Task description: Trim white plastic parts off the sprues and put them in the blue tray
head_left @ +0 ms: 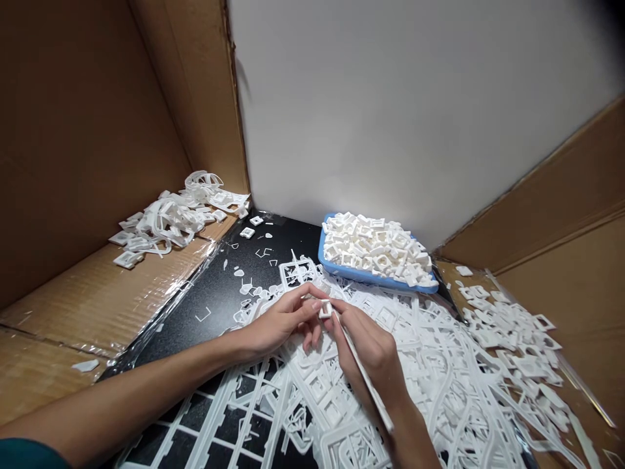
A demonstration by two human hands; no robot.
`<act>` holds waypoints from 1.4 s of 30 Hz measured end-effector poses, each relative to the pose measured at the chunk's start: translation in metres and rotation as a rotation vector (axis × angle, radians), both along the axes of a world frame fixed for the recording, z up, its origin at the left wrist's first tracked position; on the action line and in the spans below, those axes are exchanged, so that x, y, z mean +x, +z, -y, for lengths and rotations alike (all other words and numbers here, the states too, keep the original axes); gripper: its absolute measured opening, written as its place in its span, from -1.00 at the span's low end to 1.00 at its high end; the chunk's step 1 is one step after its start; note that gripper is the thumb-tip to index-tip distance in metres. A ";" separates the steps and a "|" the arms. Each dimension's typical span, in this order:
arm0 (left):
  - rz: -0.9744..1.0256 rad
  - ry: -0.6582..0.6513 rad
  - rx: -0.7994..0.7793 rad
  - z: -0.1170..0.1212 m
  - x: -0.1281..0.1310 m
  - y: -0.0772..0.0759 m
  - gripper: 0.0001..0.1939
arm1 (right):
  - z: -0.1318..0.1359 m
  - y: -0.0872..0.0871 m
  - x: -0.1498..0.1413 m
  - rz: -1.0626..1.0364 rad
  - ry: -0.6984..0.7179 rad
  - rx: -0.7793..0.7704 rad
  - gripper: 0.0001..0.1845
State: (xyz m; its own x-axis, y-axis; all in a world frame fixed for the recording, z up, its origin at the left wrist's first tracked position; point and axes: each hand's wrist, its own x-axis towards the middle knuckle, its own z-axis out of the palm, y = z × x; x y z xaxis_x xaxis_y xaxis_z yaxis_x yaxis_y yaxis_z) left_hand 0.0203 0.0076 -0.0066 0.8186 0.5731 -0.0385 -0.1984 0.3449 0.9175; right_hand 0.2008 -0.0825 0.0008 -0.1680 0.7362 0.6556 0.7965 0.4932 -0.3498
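Observation:
Near the middle, my left hand (288,319) pinches a small white square plastic frame (325,310) between thumb and forefinger, its other fingers curled below. My right hand (374,352) is closed around a long, thin white stick-like piece (365,379), which runs back along the wrist. The front end of this piece meets the small frame, partly hidden by my right fingers; whether it is a tool or a plastic strip I cannot tell. Under both hands lies a heap of white plastic frames and strips (430,365).
Behind my hands a blue tray (375,278) is heaped with small white frames. More white pieces lie on cardboard at the left (170,218) and right (512,332). White grids (219,417) rest on the black table (195,326). Cardboard and a white panel (390,117) wall the space.

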 end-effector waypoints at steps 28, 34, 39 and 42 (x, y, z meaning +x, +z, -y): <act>-0.152 0.161 0.143 0.011 0.003 0.003 -0.69 | 0.006 0.006 0.010 -0.368 -0.372 -0.049 -0.87; -0.206 0.182 0.251 0.013 0.000 0.007 -0.72 | 0.011 0.022 0.012 -0.566 -0.070 -0.437 -0.80; -0.202 0.226 0.266 0.016 0.000 0.004 -0.71 | 0.012 0.020 0.005 -0.429 -0.009 -0.455 -0.83; -0.186 0.253 0.225 0.016 0.001 0.004 -0.71 | 0.010 0.015 0.002 -0.284 0.013 -0.350 -0.82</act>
